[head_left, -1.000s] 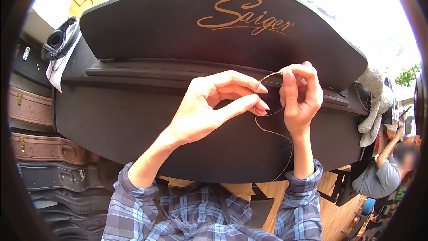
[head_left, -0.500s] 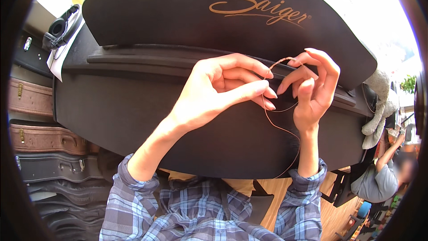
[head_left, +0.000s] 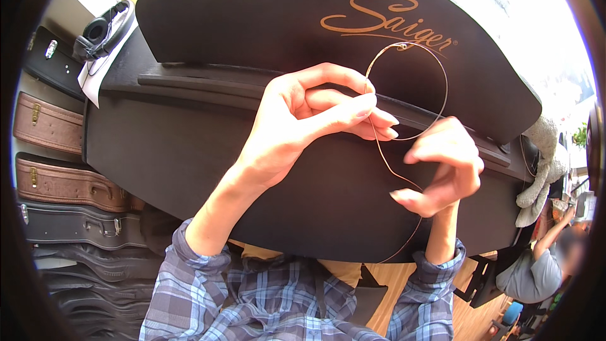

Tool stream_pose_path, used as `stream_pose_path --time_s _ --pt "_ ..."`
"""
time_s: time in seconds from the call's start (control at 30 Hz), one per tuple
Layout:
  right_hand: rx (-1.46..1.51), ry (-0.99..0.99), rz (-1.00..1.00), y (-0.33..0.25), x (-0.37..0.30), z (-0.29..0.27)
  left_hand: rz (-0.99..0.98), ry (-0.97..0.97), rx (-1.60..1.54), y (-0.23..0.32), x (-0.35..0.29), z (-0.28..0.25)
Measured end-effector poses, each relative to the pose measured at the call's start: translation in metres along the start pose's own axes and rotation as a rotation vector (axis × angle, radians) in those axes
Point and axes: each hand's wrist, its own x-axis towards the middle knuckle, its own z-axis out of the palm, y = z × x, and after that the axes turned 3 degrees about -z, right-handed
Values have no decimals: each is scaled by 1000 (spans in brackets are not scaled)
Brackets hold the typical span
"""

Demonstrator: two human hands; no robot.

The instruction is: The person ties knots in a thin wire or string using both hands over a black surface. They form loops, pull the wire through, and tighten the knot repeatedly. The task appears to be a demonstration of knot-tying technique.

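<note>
My left hand (head_left: 309, 120) pinches a thin coppery wire string (head_left: 435, 69) between thumb and fingers. Above the fingertips the string curls into a round loop with a small ball end at its top. Its tail runs down past my right hand (head_left: 442, 170) toward my right cuff. That hand is half curled just right of the string, and whether it grips the tail is unclear. Both hands hover over a large black instrument case (head_left: 252, 38) with a gold script mark on its raised lid.
Black headphones (head_left: 101, 25) lie on white paper at the case's far left. Several brown and black cases (head_left: 63, 183) are stacked on the left. A grey cloth (head_left: 536, 170) hangs at the right end, and another person (head_left: 543, 265) sits lower right on a wooden floor.
The string has sprung from a small tight coil between both hands into a wide loop. My right hand dropped down and away from the left, which keeps its pinch.
</note>
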Motion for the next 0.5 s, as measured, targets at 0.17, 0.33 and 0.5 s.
stream_pose_path --time_s 0.17,0.33,0.5 --pt "-37 5 68 -3 3 10 -7 67 71 5 -2 2" --pt "-87 35 106 -5 6 9 -10 78 30 7 -3 3" --pt "-193 60 135 -3 7 11 -12 11 -132 8 -2 0"
